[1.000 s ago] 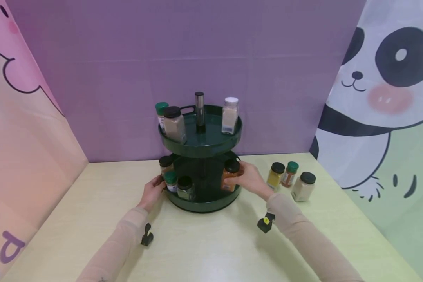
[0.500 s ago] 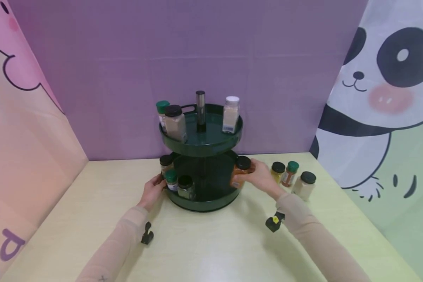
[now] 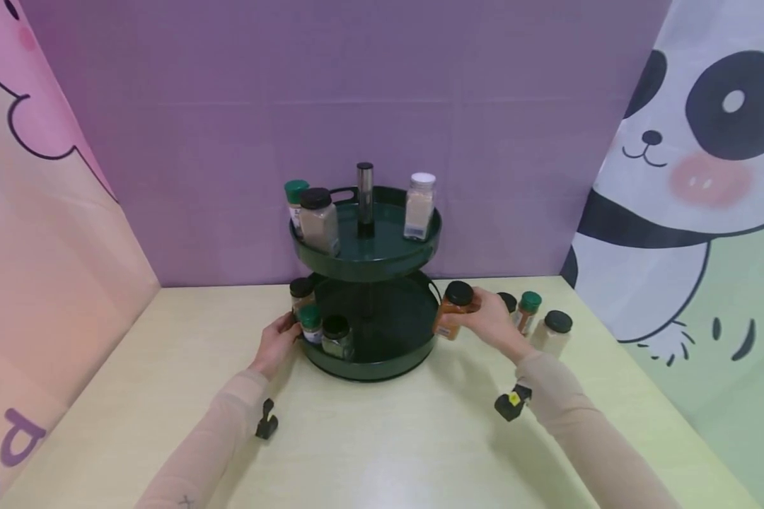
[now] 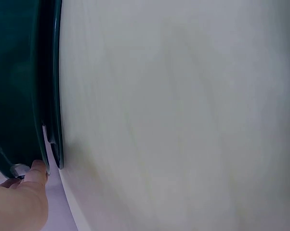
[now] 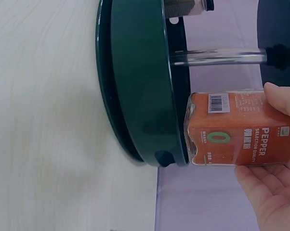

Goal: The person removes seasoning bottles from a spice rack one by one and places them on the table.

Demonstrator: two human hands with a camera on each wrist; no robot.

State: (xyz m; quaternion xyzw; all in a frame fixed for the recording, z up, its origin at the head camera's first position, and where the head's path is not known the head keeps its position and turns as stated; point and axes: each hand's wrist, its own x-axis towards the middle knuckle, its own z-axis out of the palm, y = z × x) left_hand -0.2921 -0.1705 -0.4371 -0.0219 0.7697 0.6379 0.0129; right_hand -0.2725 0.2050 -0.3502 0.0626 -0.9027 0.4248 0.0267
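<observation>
My right hand grips a square, black-lidded spice jar with orange-red contents, just off the right edge of the two-tier dark green rack. In the right wrist view this pepper jar shows its "PEPPER" label, its base overlapping the lower tray's rim. Thumb and fingers lie on opposite sides of it. At the lower tray's left side, my left hand holds the rim near its handle slot. Inside the lower tray, beside that hand, stand a green-lidded jar, a dark-lidded jar and another black-lidded jar.
On the upper tier stand a white-lidded jar, a large black-lidded jar and a green-lidded one. A metal post rises from its centre. Right of the rack, a green-lidded jar and black-lidded jars stand on the table.
My right hand has lifted the pepper jar out of the lower tray's right side and moved it rightward, past the rim. The left hand stays at the rack's left side.
</observation>
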